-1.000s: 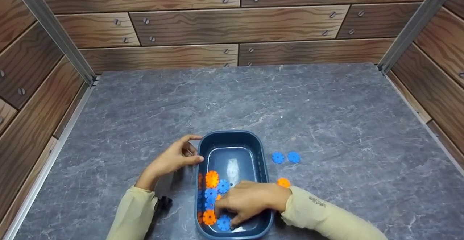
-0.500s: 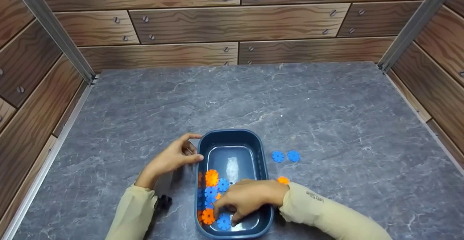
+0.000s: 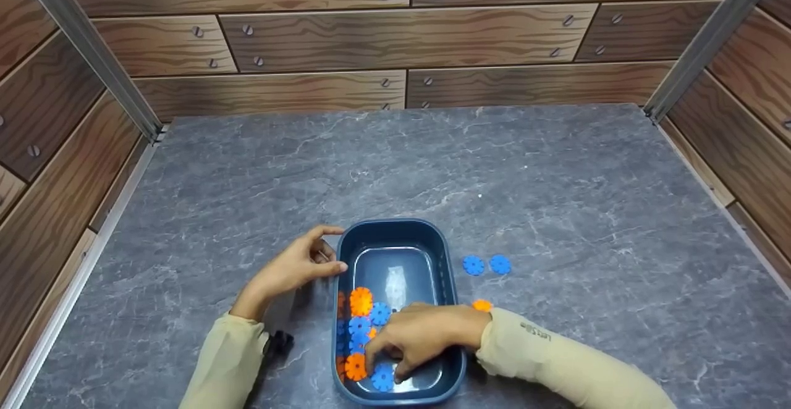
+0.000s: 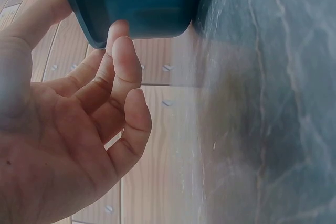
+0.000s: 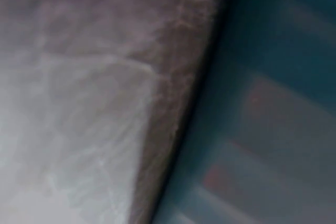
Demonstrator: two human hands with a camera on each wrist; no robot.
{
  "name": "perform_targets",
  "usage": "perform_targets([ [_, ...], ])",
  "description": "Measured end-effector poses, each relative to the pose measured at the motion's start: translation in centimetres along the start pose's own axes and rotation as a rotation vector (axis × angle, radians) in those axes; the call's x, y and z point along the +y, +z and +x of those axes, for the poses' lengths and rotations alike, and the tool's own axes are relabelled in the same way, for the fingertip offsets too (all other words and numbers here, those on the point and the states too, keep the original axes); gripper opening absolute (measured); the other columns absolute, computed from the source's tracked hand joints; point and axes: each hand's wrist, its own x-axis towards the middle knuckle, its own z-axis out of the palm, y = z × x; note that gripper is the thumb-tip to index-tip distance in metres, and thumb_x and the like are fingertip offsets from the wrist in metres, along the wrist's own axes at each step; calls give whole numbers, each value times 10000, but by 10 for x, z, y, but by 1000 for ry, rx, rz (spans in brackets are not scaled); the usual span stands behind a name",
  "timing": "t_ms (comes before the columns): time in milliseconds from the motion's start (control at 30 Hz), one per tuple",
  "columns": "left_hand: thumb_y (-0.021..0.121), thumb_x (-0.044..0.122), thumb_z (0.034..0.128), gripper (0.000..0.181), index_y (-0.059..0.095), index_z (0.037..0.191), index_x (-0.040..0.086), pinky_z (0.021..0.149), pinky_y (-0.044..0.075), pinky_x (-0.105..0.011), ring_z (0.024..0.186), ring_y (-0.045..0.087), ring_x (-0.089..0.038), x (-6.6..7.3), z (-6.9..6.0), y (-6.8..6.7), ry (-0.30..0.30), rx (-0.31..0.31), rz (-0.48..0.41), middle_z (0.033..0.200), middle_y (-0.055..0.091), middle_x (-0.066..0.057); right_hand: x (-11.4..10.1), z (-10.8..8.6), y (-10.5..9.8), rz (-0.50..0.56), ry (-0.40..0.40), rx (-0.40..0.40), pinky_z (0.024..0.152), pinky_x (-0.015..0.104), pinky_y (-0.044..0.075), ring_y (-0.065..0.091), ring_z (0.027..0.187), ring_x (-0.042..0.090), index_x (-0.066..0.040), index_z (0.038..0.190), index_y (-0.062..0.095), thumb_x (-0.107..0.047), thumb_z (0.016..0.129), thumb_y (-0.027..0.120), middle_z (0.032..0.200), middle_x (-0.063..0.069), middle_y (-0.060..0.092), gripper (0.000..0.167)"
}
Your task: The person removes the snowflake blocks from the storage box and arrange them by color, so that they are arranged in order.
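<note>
A dark blue plastic tub (image 3: 395, 231) stands near the table's front edge. My left hand (image 3: 293, 268) holds its left side: the thumb overlaps the rim and other fingers lie outside. In the left wrist view, fingertips reach the wall of the tub (image 4: 152, 9). My right hand (image 3: 423, 335) is down inside the tub, fingers bent. Its index finger and thumb stand apart on either side of a blue notched disc (image 3: 382, 377); whether they pinch it is unclear. An orange notched disc (image 3: 355, 367), another orange disc (image 3: 361, 301) and several blue discs (image 3: 359, 326) lie along the left wall.
Two blue discs, one (image 3: 473, 265) beside the other (image 3: 500, 265), lie on the marbled table (image 3: 278, 162) right of the tub. An orange disc (image 3: 481, 305) is partly hidden by the right sleeve. Wood-patterned walls (image 3: 395, 38) enclose the table. The right wrist view is blurred.
The right thumb has shifted slightly away from the blue disc. The left hand, the tub and the discs have kept their places; the head view has tilted a little.
</note>
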Motion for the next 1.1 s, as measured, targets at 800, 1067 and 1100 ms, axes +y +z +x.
perform_targets([
  [800, 727, 282, 865, 623, 446, 1393, 110, 683, 469, -288, 773, 560, -168, 1, 0, 0, 20, -15, -10, 956, 611, -103, 3, -6, -5, 118, -63, 22, 536, 111, 309, 397, 553, -70, -278, 1159, 629, -302, 889, 687, 658, -115, 507, 277],
  [1067, 725, 277, 867, 626, 439, 1397, 111, 669, 466, -286, 764, 559, -172, 1, 0, -1, 23, -21, -14, 951, 612, -103, 6, -15, -16, 159, -68, 90, 545, 95, 315, 396, 558, -63, -243, 1145, 633, -309, 882, 701, 672, -96, 521, 279],
  [1100, 725, 279, 867, 627, 439, 1398, 110, 672, 467, -289, 767, 559, -173, 1, 0, -1, 25, -21, -13, 951, 611, -102, 6, -17, -17, 155, -65, 100, 544, 96, 312, 391, 558, -62, -245, 1143, 633, -314, 880, 703, 672, -96, 520, 281],
])
